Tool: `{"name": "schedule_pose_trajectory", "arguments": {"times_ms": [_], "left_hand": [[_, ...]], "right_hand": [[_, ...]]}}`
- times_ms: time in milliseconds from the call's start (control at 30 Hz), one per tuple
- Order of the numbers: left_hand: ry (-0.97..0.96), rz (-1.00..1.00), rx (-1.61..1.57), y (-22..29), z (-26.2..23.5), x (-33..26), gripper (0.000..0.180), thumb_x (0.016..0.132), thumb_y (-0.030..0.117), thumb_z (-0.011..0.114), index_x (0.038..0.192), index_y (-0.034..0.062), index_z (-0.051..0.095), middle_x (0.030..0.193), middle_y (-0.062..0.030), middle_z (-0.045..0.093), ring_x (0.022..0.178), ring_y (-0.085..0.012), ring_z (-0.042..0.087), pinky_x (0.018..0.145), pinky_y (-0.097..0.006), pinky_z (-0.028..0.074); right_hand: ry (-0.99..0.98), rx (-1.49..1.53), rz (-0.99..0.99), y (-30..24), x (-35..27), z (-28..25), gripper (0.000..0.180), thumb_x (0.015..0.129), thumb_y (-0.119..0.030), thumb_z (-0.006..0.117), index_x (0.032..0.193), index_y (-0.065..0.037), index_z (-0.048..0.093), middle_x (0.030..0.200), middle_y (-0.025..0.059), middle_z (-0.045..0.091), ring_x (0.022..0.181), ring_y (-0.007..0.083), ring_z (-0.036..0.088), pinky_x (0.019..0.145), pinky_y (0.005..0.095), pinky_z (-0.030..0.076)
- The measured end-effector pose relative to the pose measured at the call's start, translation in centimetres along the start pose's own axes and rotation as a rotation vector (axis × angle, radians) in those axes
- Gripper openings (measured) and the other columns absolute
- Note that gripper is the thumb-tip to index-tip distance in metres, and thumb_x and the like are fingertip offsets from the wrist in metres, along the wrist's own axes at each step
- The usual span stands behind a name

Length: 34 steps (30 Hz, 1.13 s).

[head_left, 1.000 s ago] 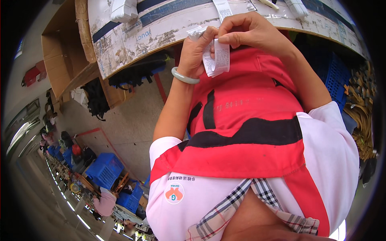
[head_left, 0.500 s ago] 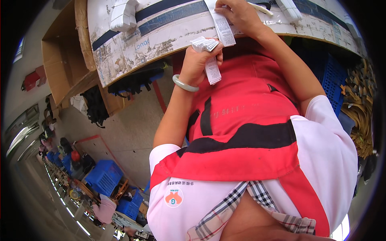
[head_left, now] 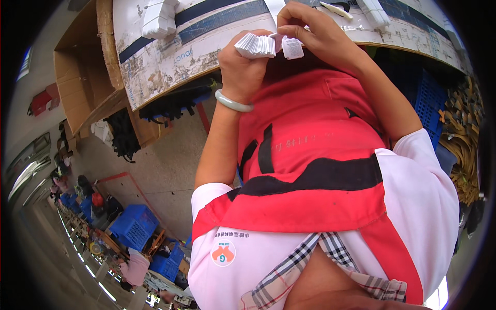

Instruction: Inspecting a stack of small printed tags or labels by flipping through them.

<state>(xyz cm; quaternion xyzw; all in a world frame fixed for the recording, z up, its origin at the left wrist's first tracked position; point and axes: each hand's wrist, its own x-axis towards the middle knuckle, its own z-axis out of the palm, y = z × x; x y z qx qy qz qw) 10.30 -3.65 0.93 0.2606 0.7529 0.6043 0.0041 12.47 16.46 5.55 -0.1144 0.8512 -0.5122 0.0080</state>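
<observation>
A fanned stack of white fabric labels [head_left: 256,46] is gripped in my left hand [head_left: 240,70], at the front edge of the table. Close beside it, my right hand [head_left: 323,39] is closed, thumb and forefinger pinched at a single white label [head_left: 293,48] with small print. That label hangs near the right side of the stack; its upper part is partly hidden by my fingers. Behind my hands, a white strip [head_left: 275,7] lies on the table.
The worn white table top [head_left: 150,77] carries a bundle of white labels [head_left: 159,20] at left, another bundle [head_left: 374,14] at right and a pale slim tool [head_left: 337,10]. An open cardboard box [head_left: 85,72] stands left; a blue crate [head_left: 428,101] sits below right.
My left hand has turned and risen slightly, with the stack's folded edges now facing up. My right hand has moved from the strip on the table toward the stack, a label at its fingers.
</observation>
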Motion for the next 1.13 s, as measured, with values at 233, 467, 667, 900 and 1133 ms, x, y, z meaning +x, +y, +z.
{"name": "schedule_pose_trajectory", "arguments": {"times_ms": [233,467,667,900,1133], "left_hand": [[0.016,-0.299,-0.382,0.7,0.0,-0.7,0.024,0.076,-0.008,0.065,0.099,-0.0031,0.070,0.080,-0.0059,0.069,0.070,-0.0120,0.065,0.061,-0.025,0.052],[0.013,-0.306,-0.390,0.8,0.1,-1.3,0.025,0.079,-0.007,0.061,0.103,-0.0029,0.068,0.077,-0.0070,0.068,0.064,-0.0116,0.063,0.059,-0.025,0.052],[0.028,-0.286,-0.367,0.5,0.2,-1.6,0.019,0.082,-0.004,0.065,0.100,-0.0022,0.069,0.073,-0.0059,0.067,0.063,-0.0108,0.063,0.058,-0.024,0.051],[0.037,-0.294,-0.433,0.1,0.4,-1.8,0.024,0.077,-0.008,0.062,0.100,-0.0026,0.069,0.075,-0.0054,0.067,0.064,-0.0095,0.062,0.057,-0.022,0.049],[0.036,-0.237,-0.452,-0.4,0.6,-1.9,0.015,0.086,0.004,0.068,0.100,-0.0021,0.068,0.072,-0.0044,0.065,0.062,-0.0107,0.062,0.056,-0.023,0.050]], "right_hand": [[0.069,0.043,-0.058,1.0,-1.3,1.5,0.017,0.090,-0.014,0.067,0.103,-0.003,0.067,0.092,0.0028,0.065,0.082,0.0111,0.060,0.075,0.0251,0.049],[0.054,0.158,-0.053,2.6,-2.0,1.8,0.020,0.092,-0.016,0.064,0.103,0.001,0.068,0.087,0.0065,0.067,0.075,0.0123,0.062,0.069,0.0256,0.052],[0.006,0.238,0.007,2.8,-2.0,1.9,0.023,0.093,-0.018,0.064,0.104,0.002,0.067,0.088,0.0058,0.067,0.077,0.0113,0.062,0.071,0.0241,0.053],[-0.031,0.273,0.045,2.7,-2.1,2.1,0.023,0.094,-0.018,0.063,0.105,0.002,0.067,0.085,0.0044,0.067,0.077,0.0092,0.061,0.070,0.0229,0.052],[-0.044,0.300,0.083,3.0,-2.2,2.3,0.024,0.093,-0.021,0.065,0.105,0.000,0.068,0.085,0.0037,0.067,0.078,0.0087,0.061,0.071,0.0234,0.052]]}}
